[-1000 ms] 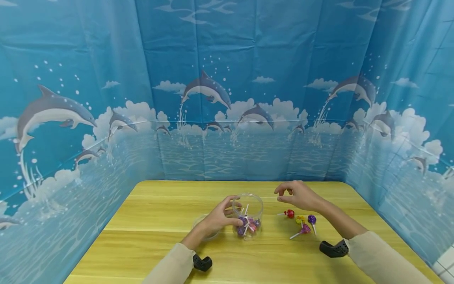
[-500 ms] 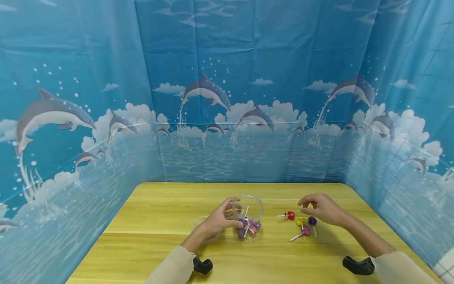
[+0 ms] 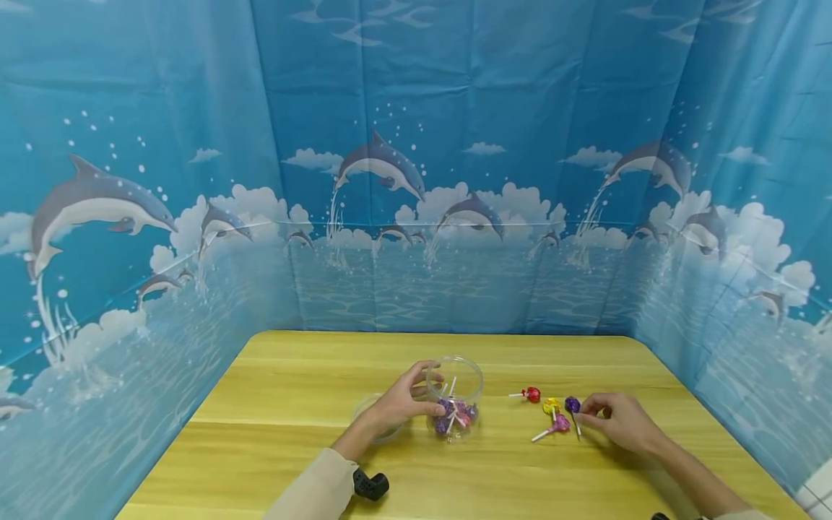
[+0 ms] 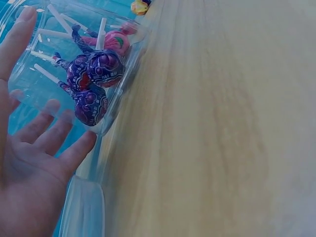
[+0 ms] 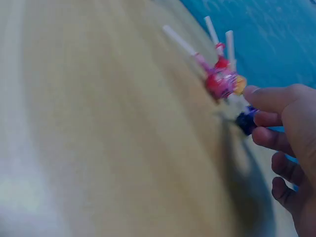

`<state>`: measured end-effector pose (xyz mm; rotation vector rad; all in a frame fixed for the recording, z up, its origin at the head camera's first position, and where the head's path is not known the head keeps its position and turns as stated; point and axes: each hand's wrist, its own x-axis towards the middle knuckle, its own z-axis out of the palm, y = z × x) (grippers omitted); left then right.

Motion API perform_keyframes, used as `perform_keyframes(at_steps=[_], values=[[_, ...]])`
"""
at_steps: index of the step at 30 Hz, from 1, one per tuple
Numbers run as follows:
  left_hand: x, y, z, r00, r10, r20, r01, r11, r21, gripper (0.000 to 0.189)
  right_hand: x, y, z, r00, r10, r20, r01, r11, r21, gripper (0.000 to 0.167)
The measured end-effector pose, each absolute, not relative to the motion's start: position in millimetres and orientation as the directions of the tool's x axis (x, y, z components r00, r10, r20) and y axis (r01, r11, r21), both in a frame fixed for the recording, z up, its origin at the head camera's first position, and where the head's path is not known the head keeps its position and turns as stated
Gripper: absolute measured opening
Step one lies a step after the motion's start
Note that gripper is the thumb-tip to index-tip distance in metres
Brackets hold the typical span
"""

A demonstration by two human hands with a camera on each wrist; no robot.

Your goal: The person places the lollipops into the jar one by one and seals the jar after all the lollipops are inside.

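My left hand [image 3: 404, 401] grips the side of a clear round jar [image 3: 477, 390], its thumb on the near side and fingers behind. Inside the jar lie several purple and pink wrapped lollipops [image 4: 90, 106] with white sticks. Farther right, my right hand [image 3: 620, 422] pinches the stick of a dark purple lollipop [image 3: 572, 404] between thumb and fingertips, low over the table. Beside it lie a yellow lollipop [image 3: 551, 406] and a pink one [image 3: 560, 422], close together. A red lollipop [image 3: 533, 394] lies a little farther back.
A clear round lid [image 3: 388, 435] lies on the table to the left of the jar, partly hidden by the left forearm. The yellow wood-patterned table [image 3: 260, 433] is enclosed by blue dolphin-print curtains [image 3: 416, 289] at the back and sides.
My right hand has moved right, then down and toward me, from above the red lollipop to the purple one's stick. The left hand and jar have stayed in place.
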<state>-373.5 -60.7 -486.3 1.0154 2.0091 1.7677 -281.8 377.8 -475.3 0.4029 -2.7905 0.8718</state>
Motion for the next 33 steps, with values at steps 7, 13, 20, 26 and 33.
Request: perform_keyframes(at_steps=[7, 13, 20, 26, 33], values=[[-375, -59, -484, -0.711, 0.663, 0.236, 0.317, 0.002, 0.948, 0.074, -278, 376, -491, -0.972, -0.090, 0.219, -0.193, 0.839, -0.509, 0.021], [-375, -60, -486, -0.712, 0.660, 0.239, 0.319, 0.001, 0.948, 0.074, -283, 379, -494, -0.960, -0.052, 0.274, -0.172, 0.885, -0.433, 0.007], [-374, -62, -486, -0.711, 0.658, 0.246, 0.324, -0.004, 0.946, 0.075, -285, 382, -500, -0.934, -0.041, 0.355, -0.201, 0.882, -0.426, 0.006], [-375, -62, -486, -0.713, 0.662, 0.231, 0.317, 0.011, 0.948, 0.074, -284, 384, -500, -0.906, 0.003, 0.424, -0.232, 0.834, -0.500, 0.010], [-374, -63, -483, -0.710, 0.670, 0.215, 0.306, 0.019, 0.952, 0.074, -286, 378, -483, -0.881, -0.002, 0.474, -0.289, 0.795, -0.533, 0.016]])
